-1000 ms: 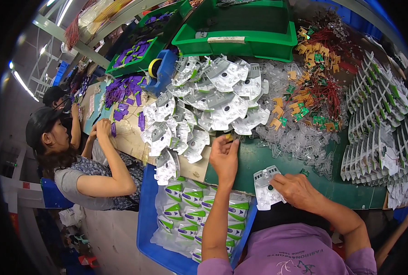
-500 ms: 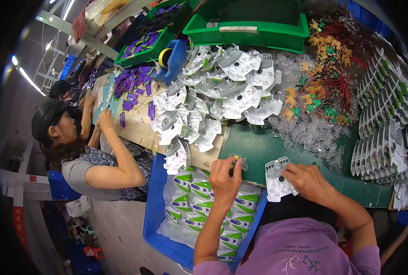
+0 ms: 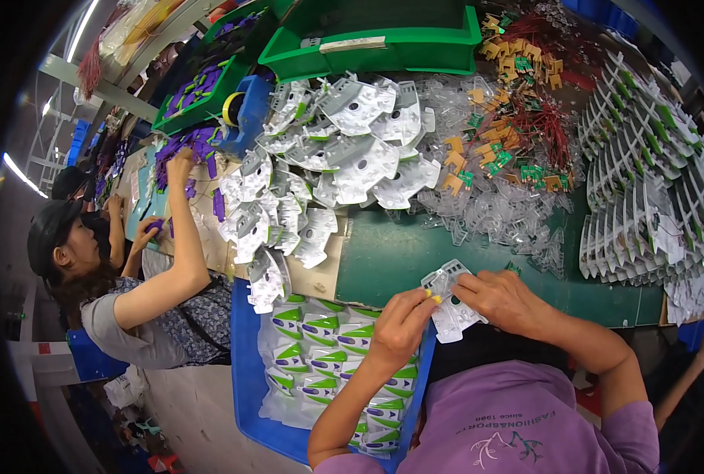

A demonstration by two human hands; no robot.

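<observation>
Green bench [image 3: 384,253], with a co-worker [image 3: 158,292] to its left, carries heaped white shells [image 3: 360,162] and a scatter of clear plastic parts [image 3: 490,204]; at its near edge, just right of a blue bin [image 3: 248,387], one loose shell [image 3: 451,317] is held. Right hand [image 3: 504,302] grasps this loose shell by its right side, fingers bent over the face; left hand [image 3: 403,325] is pinched, its yellow-marked fingertips at the shell's left edge; whether they grip anything, I cannot tell.

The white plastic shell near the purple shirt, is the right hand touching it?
Touching. The head view shows the right hand holding the white plastic shell along its right side.
</observation>
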